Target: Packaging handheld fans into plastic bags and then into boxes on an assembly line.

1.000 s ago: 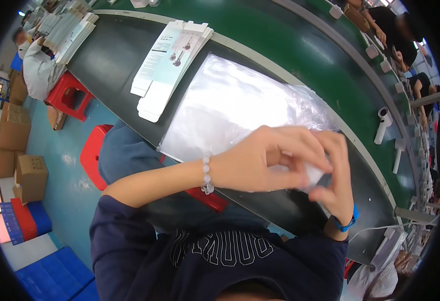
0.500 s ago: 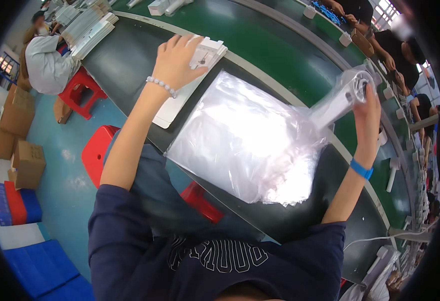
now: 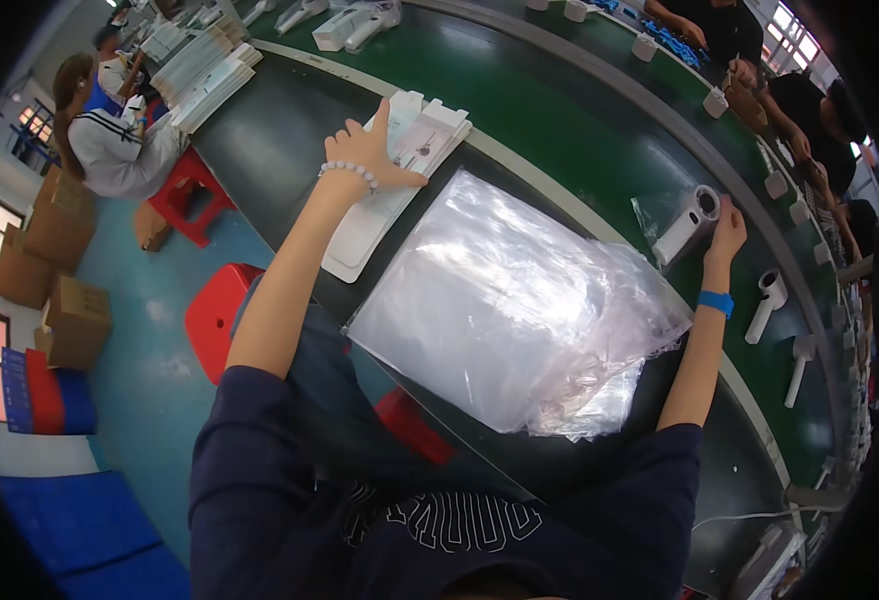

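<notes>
our right hand (image 3: 725, 235), raised with a bagged white device (image 3: 681, 233) half a second ago, is now low over the green belt (image 3: 559, 130), beside the device's round head; we cannot tell whether its fingers have let go. this piece looks nearly set down. our left hand (image 3: 361, 158) spreads over flat cartons (image 3: 429, 140), grasping nothing visible. the glossy bag stack (image 3: 479, 300) reaches the pale rim (image 3: 531, 173); dark bench (image 3: 249, 140) stretches left, and belt separates the device from a second one (image 3: 764, 308)
</notes>
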Tool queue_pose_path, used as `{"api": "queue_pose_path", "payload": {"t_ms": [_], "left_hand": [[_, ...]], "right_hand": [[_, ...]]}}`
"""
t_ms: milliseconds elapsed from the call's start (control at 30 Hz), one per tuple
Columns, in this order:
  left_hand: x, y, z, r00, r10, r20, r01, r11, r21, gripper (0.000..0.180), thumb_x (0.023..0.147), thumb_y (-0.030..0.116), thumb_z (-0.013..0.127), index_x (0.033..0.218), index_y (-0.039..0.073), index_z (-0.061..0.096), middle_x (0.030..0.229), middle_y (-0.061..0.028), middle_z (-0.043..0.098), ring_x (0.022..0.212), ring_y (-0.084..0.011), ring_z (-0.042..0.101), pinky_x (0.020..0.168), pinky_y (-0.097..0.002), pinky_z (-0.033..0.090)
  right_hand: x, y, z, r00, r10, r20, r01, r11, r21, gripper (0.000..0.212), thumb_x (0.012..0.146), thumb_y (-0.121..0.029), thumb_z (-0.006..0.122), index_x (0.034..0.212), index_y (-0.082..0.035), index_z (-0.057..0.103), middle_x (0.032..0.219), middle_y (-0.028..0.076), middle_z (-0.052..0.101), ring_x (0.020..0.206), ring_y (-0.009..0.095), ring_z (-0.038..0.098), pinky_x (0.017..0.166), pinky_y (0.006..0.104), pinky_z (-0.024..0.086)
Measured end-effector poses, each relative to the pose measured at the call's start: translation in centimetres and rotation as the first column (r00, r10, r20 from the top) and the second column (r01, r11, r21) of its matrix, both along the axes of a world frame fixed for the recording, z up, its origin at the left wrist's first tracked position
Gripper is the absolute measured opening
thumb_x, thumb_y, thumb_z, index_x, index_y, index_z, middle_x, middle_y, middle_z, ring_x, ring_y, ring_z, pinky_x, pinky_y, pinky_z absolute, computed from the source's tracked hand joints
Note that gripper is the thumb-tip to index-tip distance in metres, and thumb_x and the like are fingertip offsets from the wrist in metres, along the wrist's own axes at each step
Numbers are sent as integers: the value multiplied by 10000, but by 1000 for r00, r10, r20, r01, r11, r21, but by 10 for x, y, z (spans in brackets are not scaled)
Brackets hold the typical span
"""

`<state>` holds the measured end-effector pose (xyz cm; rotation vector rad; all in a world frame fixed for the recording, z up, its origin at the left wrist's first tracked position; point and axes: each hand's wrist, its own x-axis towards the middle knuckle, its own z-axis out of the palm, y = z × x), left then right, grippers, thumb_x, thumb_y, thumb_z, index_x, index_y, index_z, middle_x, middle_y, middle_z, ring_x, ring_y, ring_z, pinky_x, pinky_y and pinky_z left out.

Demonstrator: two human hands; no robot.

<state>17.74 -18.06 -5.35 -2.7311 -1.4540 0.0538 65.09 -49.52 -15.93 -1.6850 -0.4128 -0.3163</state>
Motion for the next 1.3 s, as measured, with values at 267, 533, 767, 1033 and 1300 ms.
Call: {"api": "queue_pose_path", "payload": {"t_ms": [267, 533, 767, 1033, 1300], "left_hand": [[6, -48, 10, 870, -290, 400, 181, 940, 288, 1217, 502, 475, 820, 1471, 74, 203, 1230, -228, 480, 1117, -360, 477, 920, -460, 363], [13, -103, 41, 402, -681, 612, 419, 731, 539, 1081, 482, 335, 833, 1395, 32, 341, 1212, -183, 492, 1070, -331, 517, 875, -411, 432], [9, -106, 37, 235, -641, 731, 457, 736, 499, 642, 632, 39, 733, 1250, 55, 558, 969, -91, 644, 770, -232, 632, 650, -270, 512], [3, -133, 48, 73, -690, 720, 610, 602, 515, 414, 639, -76, 686, 1038, 32, 681, 822, -86, 660, 711, -236, 644, 623, -272, 515], [6, -149, 33, 144, -747, 649, 649, 567, 508, 938, 607, 172, 853, 1394, 42, 360, 1245, -161, 450, 1106, -316, 482, 912, -377, 439]], "right_hand": [[-43, -16, 76, 958, 15, -285, -22, 1000, -19, 478, 824, -315, 700, 1185, -51, 530, 1025, 41, 599, 927, 168, 565, 799, 337, 430], [-199, 2, 180, 671, 735, -100, -741, 657, -138, 519, 899, -256, 580, 1352, -59, 419, 1160, 118, 577, 1062, 194, 592, 905, 302, 434], [-252, 7, 179, 388, 905, -174, -910, 347, -227, 870, 724, -262, 752, 1450, -104, 301, 1256, 117, 509, 1108, 201, 545, 922, 315, 420], [-304, 27, 173, 448, 891, 73, -893, 444, 64, 855, 684, -202, 754, 1412, -53, 332, 1282, 155, 532, 1105, 199, 553, 964, 321, 441], [-330, 15, 179, 418, 907, 49, -854, 375, 361, 786, 773, -318, 748, 1363, 3, 340, 1246, 109, 509, 1157, 192, 492, 988, 342, 373]]}}
